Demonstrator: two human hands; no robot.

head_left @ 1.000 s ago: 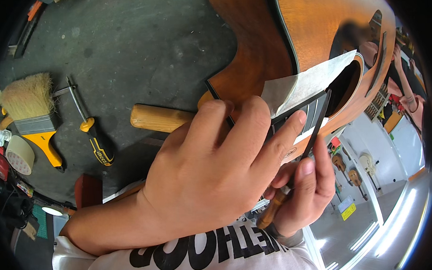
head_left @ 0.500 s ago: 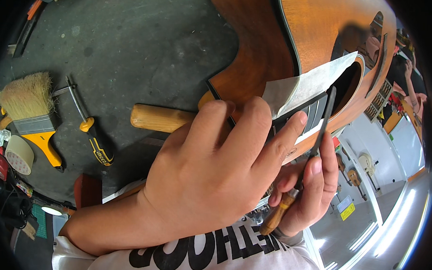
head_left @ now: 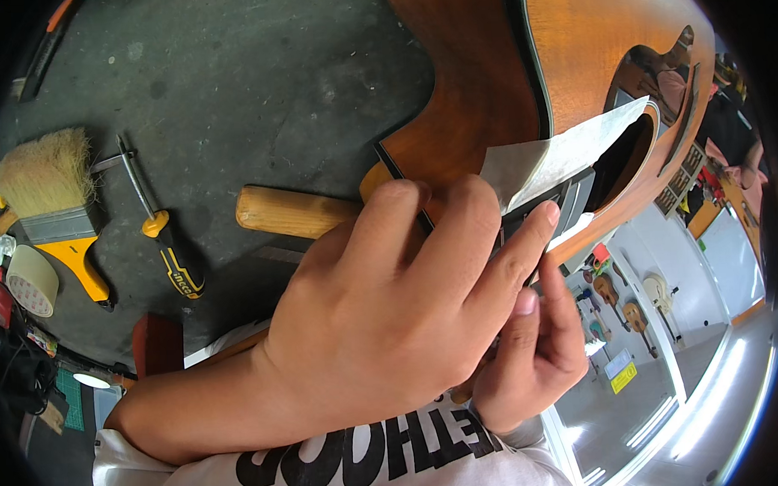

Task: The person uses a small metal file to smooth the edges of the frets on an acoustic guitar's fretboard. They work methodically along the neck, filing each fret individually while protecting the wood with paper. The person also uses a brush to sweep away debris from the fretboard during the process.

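Fingers (head_left: 526, 238) of your left hand (head_left: 383, 329) stay pressed flat on the sandpaper sheet (head_left: 566, 151) at the guitar (head_left: 520, 76) soundhole, same as before. Your right hand (head_left: 539, 358) has crept up, fingers curled beneath; I cannot tell what they hold.

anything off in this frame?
Nothing damaged or spilled. One oddity: a sheet of paper lies across the guitar by its soundhole, with both hands crowded at that edge. Tools lie loose on the bench.

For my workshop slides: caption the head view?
Both hands press pale paper onto a brown guitar above a workbench.
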